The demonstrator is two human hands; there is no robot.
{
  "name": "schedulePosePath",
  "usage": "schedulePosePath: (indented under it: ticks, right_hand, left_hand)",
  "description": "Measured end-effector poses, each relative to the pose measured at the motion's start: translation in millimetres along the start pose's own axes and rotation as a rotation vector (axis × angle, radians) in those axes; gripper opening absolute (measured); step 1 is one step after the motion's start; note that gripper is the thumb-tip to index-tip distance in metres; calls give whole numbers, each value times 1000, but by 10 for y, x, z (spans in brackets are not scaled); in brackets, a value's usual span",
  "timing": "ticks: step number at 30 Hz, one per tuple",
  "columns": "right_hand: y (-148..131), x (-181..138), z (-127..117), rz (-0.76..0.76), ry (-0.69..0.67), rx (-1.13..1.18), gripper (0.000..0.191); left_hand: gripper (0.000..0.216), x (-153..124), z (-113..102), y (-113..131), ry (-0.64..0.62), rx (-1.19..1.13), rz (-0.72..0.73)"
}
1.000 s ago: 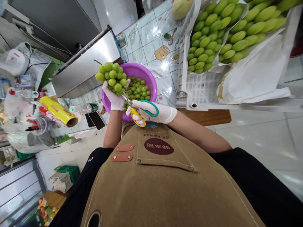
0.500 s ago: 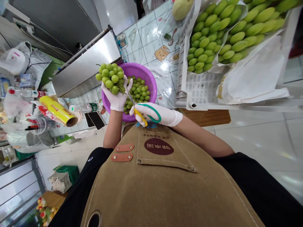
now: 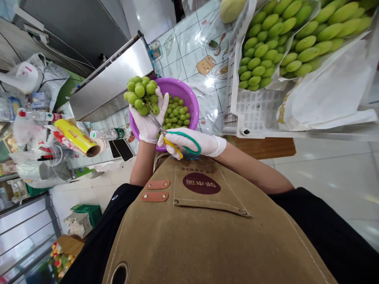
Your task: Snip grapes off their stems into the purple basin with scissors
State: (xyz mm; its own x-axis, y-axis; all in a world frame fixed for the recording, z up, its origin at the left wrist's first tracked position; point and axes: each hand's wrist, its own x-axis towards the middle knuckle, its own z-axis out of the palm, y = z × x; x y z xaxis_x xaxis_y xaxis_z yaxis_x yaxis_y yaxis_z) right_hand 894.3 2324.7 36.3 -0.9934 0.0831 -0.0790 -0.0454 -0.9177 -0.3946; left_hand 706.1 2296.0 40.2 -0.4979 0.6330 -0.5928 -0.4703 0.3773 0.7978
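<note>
A bunch of green grapes [image 3: 140,94] rests in my gloved left hand [image 3: 149,126], which cups it from below at the left rim of a purple basin [image 3: 192,94]. Stems show on the side of the bunch facing the basin. My right hand [image 3: 189,142], also in a white glove, grips scissors [image 3: 192,144] with green and yellow handles. The scissors' blades reach up to the underside of the bunch, by my left palm. Loose green grapes [image 3: 177,112] lie in the basin, partly hidden behind both hands.
A white crate [image 3: 254,108] at the right holds wrapped bunches of long green grapes [image 3: 260,59]. Left of the basin are a metal box [image 3: 115,79], a water bottle [image 3: 109,134], phones [image 3: 122,149] and a yellow roll of film [image 3: 77,138]. A melon [image 3: 231,10] lies at the back.
The bunch has turned slightly in my left hand, showing more stem. The scissors' tips have shifted a little toward the left palm. The whole view has drifted slightly.
</note>
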Motion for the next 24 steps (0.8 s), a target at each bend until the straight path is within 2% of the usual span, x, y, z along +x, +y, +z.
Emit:
schedulePosePath:
  ticks: [5, 11, 15, 19, 24]
  right_hand:
    - [13, -5, 12, -73, -74, 215, 58]
    - [-33, -1, 85, -81, -154, 211, 57]
    - [-15, 34, 73, -90, -108, 255, 54]
    - [-2, 99, 51, -67, -129, 271, 59]
    - [-72, 156, 73, -64, -117, 271, 63]
  left_hand:
    - [60, -33, -17, 24, 43, -28, 28]
    - [59, -33, -19, -6, 66, 12, 44]
    - [65, -108, 108, 91, 144, -83, 0]
    - [66, -194, 247, 177, 234, -255, -62]
    - [66, -229, 359, 185, 337, -254, -54]
